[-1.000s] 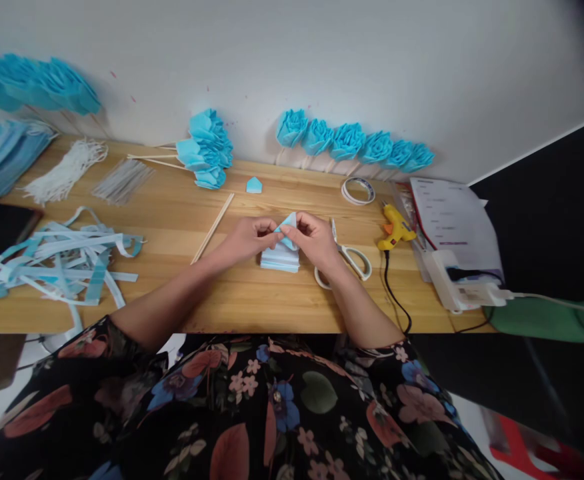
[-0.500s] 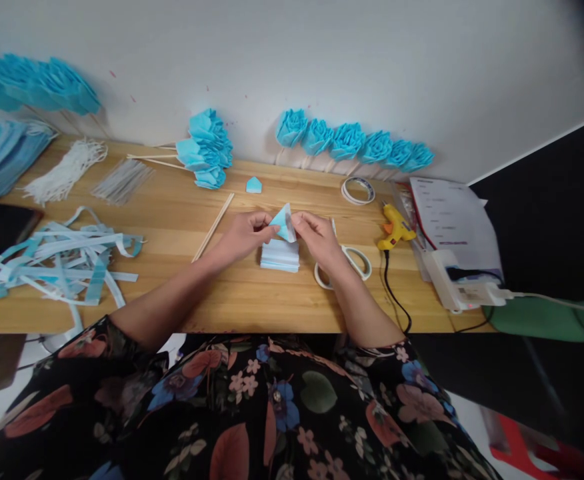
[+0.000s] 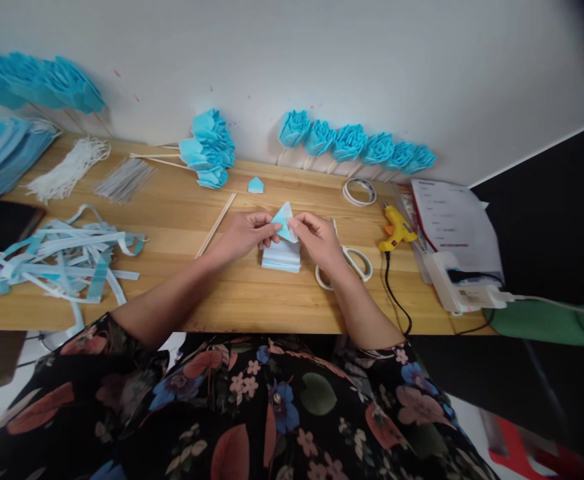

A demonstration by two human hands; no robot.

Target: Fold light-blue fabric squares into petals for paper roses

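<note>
A small light-blue folded piece [image 3: 283, 220], triangular with its tip up, is pinched between both hands above a short stack of light-blue squares [image 3: 281, 256] on the wooden table [image 3: 252, 300]. My left hand [image 3: 245, 234] grips its left edge with thumb and fingers closed. On the right edge, my right hand [image 3: 318, 241] does the same. Another folded blue piece [image 3: 255, 185] lies farther back on the table. A thin wooden stick [image 3: 215, 225] lies just left of my left hand.
White-handled scissors [image 3: 349, 262] lie under my right wrist, with a yellow glue gun [image 3: 396, 229], a tape roll [image 3: 359, 191] and papers [image 3: 452, 220] to the right. Blue paper flowers [image 3: 352, 142] line the wall. Cut blue strips [image 3: 57, 253], white elastic loops [image 3: 69, 170] and wires [image 3: 122, 180] lie left.
The folded piece has been lifted slightly off the stack and turned so its triangular face shows, still pinched in both hands. The view shifted a little.
</note>
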